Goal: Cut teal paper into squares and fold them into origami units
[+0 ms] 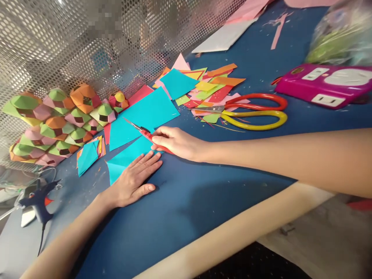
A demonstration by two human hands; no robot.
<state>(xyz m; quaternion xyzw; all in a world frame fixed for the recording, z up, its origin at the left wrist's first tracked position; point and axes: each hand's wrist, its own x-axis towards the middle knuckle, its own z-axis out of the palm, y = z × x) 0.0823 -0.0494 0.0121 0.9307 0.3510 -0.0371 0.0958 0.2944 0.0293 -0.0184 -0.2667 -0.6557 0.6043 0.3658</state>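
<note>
Centre frame: right hand [174, 142] gripping red knife [146, 134]; left hand [132, 182] splayed flat, pinning teal paper [124, 157]. Slipping blade likely endangering fingertips.

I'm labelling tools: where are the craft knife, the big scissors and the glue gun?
craft knife [147, 135], head view, red handle behind the blade.
big scissors [224, 110], head view, where blades meet handles.
glue gun [39, 203], head view, dark body.
</note>
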